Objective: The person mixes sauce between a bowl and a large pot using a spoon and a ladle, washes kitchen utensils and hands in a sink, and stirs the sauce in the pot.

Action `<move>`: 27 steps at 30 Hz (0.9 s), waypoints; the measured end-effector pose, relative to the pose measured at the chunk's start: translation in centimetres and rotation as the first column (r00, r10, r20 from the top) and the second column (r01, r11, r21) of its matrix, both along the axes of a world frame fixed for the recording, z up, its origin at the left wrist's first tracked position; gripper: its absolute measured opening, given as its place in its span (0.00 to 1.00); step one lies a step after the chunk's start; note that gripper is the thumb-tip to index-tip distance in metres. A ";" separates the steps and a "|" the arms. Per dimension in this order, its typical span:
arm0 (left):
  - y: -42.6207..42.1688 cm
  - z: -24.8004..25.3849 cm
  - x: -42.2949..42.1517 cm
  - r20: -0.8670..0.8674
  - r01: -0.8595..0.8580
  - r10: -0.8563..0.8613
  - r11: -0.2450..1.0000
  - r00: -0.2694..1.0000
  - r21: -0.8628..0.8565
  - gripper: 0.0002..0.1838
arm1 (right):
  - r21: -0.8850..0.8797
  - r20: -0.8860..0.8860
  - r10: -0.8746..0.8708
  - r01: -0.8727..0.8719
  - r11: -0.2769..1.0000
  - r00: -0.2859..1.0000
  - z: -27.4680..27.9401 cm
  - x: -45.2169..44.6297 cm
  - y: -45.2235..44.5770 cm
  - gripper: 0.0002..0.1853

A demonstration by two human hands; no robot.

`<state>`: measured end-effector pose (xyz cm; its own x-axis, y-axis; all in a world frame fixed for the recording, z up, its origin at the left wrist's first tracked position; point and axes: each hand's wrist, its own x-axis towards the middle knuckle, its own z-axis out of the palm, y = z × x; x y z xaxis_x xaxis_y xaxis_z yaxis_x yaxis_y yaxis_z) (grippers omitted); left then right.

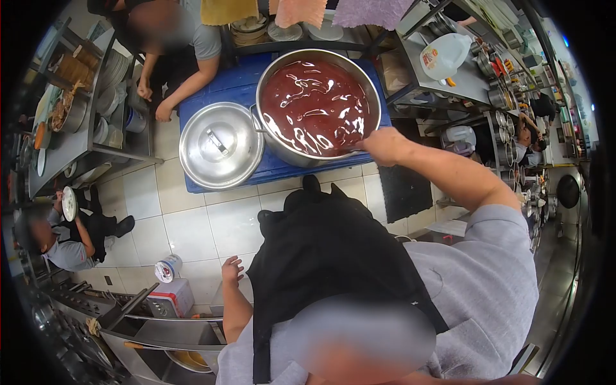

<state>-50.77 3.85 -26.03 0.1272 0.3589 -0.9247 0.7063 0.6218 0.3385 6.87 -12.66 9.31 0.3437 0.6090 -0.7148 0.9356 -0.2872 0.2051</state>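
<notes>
Well, the right hand (385, 146) is at the pot rim (292, 155)

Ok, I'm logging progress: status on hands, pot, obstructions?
Right hand at pot, grip unclear. Left hand open, away from pot. Pot uncovered, red liquid inside. Lid beside it on blue surface, not blocking.

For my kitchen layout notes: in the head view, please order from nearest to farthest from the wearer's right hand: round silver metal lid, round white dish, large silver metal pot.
1. Large silver metal pot, right hand at its right edge.
2. Round silver metal lid, left of pot.
3. Round white dish, at the far left.
</notes>
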 end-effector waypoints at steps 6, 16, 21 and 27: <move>2.5 3.2 2.3 -0.095 -0.006 0.007 1.000 0.995 0.004 0.23 | 0.163 -0.088 0.043 -0.029 0.986 0.995 -1.4 -2.7 2.2 0.22; 5.4 2.9 9.4 0.106 0.053 -0.057 0.998 0.993 0.036 0.20 | 0.422 0.089 -0.024 -0.016 0.907 0.996 -8.8 1.0 4.2 0.23; 3.2 3.3 8.9 0.101 0.033 -0.036 0.999 0.994 0.027 0.20 | 0.437 0.173 -0.161 0.071 0.897 0.972 -9.0 5.9 7.3 0.16; 1.2 2.7 3.7 -0.020 0.034 -0.034 0.999 0.999 0.012 0.20 | 0.368 0.158 -0.291 0.218 0.904 0.943 -9.5 9.0 3.8 0.16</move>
<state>-47.09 5.01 -23.30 0.1211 0.3663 -0.9226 0.7334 0.5933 0.3319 15.84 -8.82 -0.22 0.6356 0.6740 -0.3765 0.7689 -0.5965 0.2302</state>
